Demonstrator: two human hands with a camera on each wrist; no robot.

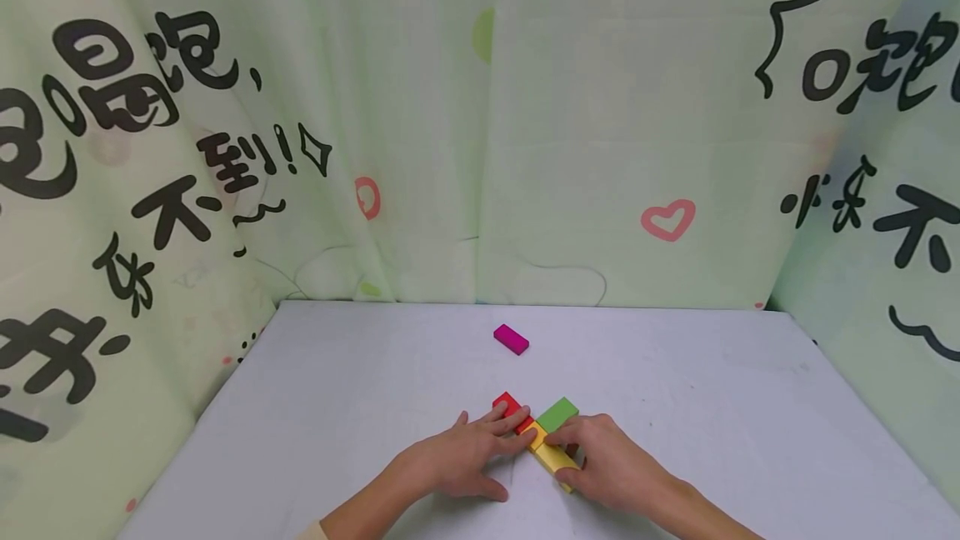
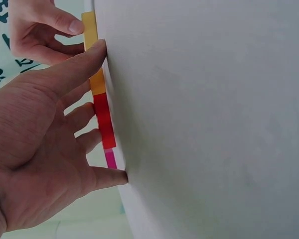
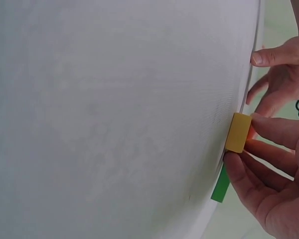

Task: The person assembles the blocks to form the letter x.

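Blocks, five in all: one red (image 2: 104, 121), one orange (image 1: 539, 432), one yellow (image 1: 553, 460), one green (image 1: 557, 414), one magenta (image 1: 512, 339). Red block, orange block and yellow block lie end to end in one slanting row on the white surface (image 1: 360, 390); green block sets off at an angle beside the orange, its near end partly behind fingers. Magenta block lies alone, well apart, toward the far edge.

Hands, two. Left hand (image 1: 472, 452): fingers spread, grip wide, fingertips on the red and orange blocks, thumb down on the surface. Right hand (image 1: 611, 461): grip narrow, yellow block held between thumb and fingers.

Views compared. Head view alone takes in all five blocks. Left wrist view gives the long side of the row, with magenta block beyond and right thumb against the yellow; green block does not appear. Right wrist view gives the yellow block's end face, framed by fingertips, and green block just past it; magenta block does not appear.

Surroundings, head view: pale green curtain (image 1: 562, 107) with black lettering at left and right; hearts, two, red outline; large blue spot, one, along the top. Sleeve (image 1: 311, 532), one, pale, at left forearm.
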